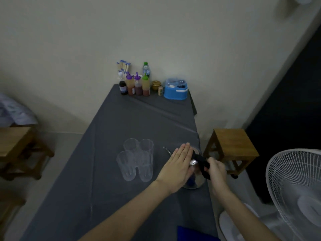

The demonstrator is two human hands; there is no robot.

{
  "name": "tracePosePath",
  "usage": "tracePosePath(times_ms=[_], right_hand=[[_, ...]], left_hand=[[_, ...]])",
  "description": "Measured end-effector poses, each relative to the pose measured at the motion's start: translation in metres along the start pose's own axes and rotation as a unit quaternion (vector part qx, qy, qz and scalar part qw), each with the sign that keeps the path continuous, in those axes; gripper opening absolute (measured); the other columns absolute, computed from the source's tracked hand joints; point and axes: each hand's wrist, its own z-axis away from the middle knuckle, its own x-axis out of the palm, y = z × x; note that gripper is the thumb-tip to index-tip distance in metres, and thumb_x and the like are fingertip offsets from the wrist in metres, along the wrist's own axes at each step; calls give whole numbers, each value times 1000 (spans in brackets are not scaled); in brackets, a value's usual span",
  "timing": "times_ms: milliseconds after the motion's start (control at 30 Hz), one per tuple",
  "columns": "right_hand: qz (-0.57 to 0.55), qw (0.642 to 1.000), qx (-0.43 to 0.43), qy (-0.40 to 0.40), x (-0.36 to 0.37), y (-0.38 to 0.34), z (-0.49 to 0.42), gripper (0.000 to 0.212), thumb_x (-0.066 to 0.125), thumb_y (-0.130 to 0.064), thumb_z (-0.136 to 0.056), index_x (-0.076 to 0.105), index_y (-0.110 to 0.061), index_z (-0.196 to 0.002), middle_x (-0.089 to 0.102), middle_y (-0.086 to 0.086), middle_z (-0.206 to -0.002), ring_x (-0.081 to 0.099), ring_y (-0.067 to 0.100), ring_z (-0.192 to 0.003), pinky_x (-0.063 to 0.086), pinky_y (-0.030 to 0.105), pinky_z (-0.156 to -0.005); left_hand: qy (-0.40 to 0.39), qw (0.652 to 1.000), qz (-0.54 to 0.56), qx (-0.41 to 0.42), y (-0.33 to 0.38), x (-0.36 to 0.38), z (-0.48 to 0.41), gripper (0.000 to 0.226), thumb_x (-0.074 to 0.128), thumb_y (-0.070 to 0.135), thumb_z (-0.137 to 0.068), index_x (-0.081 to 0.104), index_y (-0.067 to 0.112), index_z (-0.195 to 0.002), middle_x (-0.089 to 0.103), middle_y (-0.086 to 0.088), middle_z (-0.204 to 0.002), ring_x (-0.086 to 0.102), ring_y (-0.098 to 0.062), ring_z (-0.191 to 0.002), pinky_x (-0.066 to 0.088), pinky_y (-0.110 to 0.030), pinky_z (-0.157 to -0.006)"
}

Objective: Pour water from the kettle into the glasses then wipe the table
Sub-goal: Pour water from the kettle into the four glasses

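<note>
Head view: the steel kettle [195, 178] stands at the right edge of the bench [121, 122], just right of four empty glasses [135, 159] clustered together. The right hand [216, 168] has its fingers wrapped round the black handle [203, 164]; the left hand [177, 166] lies flat, fingers straight and together, against the kettle's lid and side. I judge it stiff, slick metal, weighty if full, best lifted by that handle. The glasses look light, fragile and easily knocked. A grey cloth covers the bench, creased, likely to drag. Sauce bottles [138, 85] and a blue caddy [175, 89] stand far, a wooden stool [232, 146] and white fan [295, 188] right.
</note>
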Motion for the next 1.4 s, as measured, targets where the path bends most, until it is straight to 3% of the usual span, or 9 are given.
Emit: tracePosePath(times_ms=[133,300,467,733,967,1100,1200,1300,1400], right_hand=[[50,998,-37,-18,5,-22,17,27,50,-18,-93,64,-9,-71,61,8,-71,57,19,-70,42,33,-67],[98,993,-61,-33,15,-34,32,29,52,-17,-92,66,-9,-68,63,7,-68,59,18,-70,43,31,-64],[118,990,-70,-37,24,-38,43,30,51,-18,-93,68,-8,-70,65,8,-70,61,19,-71,45,28,-62],[190,973,-121,-48,29,-58,52,31,51,-20,-95,65,-14,-67,61,0,-64,57,12,-65,37,27,-56],[220,966,-132,-36,32,-67,52,32,54,-25,-92,67,-18,-63,63,-4,-59,60,11,-62,38,26,-55],[244,957,-149,-41,35,-72,53,34,54,-24,-91,65,-18,-60,61,-6,-56,58,8,-58,37,26,-54],[258,952,-162,-40,38,-76,51,39,54,-23,-90,58,-20,-52,57,-7,-51,54,8,-53,36,27,-53],[270,947,-169,-48,38,-80,47,38,54,-25,-89,59,-20,-52,59,-4,-52,55,12,-54,38,27,-54],[281,940,-180,-64,37,-84,45,39,54,-25,-89,57,-19,-51,57,-5,-50,55,14,-54,37,28,-54]], left_hand=[[2,998,62,-24,-2,-20,15,73,-2,49,-96,13,2,-151,9,-13,-161,6,-24,-149,-2,-42,-117],[-18,992,113,-46,-9,-33,32,74,0,51,-93,-1,6,-152,-7,-9,-162,-10,-20,-149,-15,-33,-115],[-41,992,113,-25,-25,-42,42,62,22,36,-104,-3,5,-151,-8,-11,-161,-9,-20,-149,-12,-30,-118],[-49,981,182,-47,-27,-52,49,83,-1,55,-84,-4,6,-152,-9,-10,-162,-10,-17,-149,-12,-25,-116],[-40,973,217,-64,-29,-54,47,64,24,36,-103,-5,6,-152,-10,-9,-162,-10,-17,-149,-8,-26,-118],[-29,972,223,-70,-30,-53,46,64,25,34,-104,-6,6,-151,-10,-9,-162,-11,-17,-149,-9,-24,-117],[-34,969,232,-82,-31,-53,46,71,16,48,-100,-7,6,-151,-10,-8,-162,-11,-16,-149,-11,-22,-116],[-28,962,255,-88,-30,-53,45,92,-2,65,-81,-7,6,-151,-9,-9,-162,-10,-16,-149,-11,-22,-115],[-15,959,263,-99,-30,-49,43,80,17,56,-93,-6,5,-151,-9,-9,-162,-9,-17,-149,-10,-21,-115]])
